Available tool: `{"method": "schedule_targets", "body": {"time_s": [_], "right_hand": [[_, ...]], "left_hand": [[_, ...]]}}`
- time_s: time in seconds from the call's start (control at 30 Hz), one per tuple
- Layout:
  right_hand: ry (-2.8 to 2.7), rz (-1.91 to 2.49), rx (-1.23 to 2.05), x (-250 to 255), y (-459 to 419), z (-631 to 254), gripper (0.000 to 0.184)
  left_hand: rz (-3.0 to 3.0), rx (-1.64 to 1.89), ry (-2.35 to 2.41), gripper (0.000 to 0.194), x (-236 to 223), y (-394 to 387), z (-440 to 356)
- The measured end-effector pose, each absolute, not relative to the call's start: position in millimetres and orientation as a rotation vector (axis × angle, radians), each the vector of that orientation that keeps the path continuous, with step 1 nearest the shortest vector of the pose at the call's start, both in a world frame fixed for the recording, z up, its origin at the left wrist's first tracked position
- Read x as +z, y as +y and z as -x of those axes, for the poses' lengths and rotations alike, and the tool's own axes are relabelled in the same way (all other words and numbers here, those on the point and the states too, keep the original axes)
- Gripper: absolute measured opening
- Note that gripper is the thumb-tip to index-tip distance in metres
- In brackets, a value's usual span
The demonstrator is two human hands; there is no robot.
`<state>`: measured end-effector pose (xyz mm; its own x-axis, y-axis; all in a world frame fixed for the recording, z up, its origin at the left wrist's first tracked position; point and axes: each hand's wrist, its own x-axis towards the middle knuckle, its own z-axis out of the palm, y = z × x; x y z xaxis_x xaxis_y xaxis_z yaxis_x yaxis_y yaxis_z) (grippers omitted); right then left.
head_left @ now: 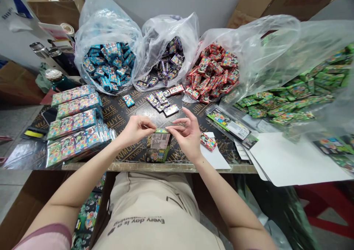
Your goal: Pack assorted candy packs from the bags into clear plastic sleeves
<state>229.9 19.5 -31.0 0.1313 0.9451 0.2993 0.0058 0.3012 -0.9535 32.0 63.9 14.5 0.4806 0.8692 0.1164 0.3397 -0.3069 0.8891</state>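
Both hands are at a green-edged printed box (158, 146) standing near the front edge of the table, its barcode panel facing me. The thumb and fingers of my left hand (138, 129) pinch its top left corner. At the top right corner, my right hand (188, 135) grips with thumb and index finger while the other fingers are raised. Beyond the hands lie several small purple packs (160, 101), a blue pack (128, 100) and a red pack (176, 90). Another red pack (208, 141) rests on white card just right of my right hand.
Plastic bags hold blue packs (110, 65), purple packs (173, 60), red packs (214, 71) and green packs (298, 91) along the back. Wrapped sets (76, 132) are stacked on the left. On the right lie a flat printed carton (228, 122) and white sheets (298, 161).
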Motion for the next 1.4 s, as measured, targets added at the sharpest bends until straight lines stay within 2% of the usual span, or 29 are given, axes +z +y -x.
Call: {"method": "schedule_targets", "body": {"time_s": [0.17,0.3,0.5,0.57,0.67,0.87,1.2,1.4], "right_hand": [[-1.378,0.990,0.645,-49.6,4.0,-227.8,0.059],[-1.554,0.893,0.523,-56.8,-2.7,-227.1,0.067],[-1.382,1.024,0.531,-17.0,12.6,-238.0,0.082],[-1.302,1.113,0.590,1.4,20.8,-241.6,0.087],[-1.313,1.113,0.869,18.7,31.9,-240.7,0.085],[-1.479,1.013,1.419,19.9,46.0,-224.7,0.084],[-1.536,1.015,1.551,8.5,65.5,-217.1,0.086],[-1.478,1.001,1.542,3.8,68.0,-215.8,0.085]], "left_hand": [[-2.207,0.922,0.892,0.007,4.9,51.0,-29.8],[-2.426,0.939,0.890,0.018,-6.3,45.0,-27.8],[-2.608,0.890,0.861,0.032,-14.9,45.8,-25.7],[-2.615,0.941,0.852,0.033,-17.7,46.4,-25.7],[-2.532,1.008,0.868,0.030,-22.0,46.3,-27.7],[-2.234,1.198,0.968,0.013,-26.5,43.1,-32.0],[-2.230,1.288,1.063,0.005,-26.4,35.4,-38.4],[-2.191,1.273,1.202,0.019,-33.6,34.7,-44.6]]}}
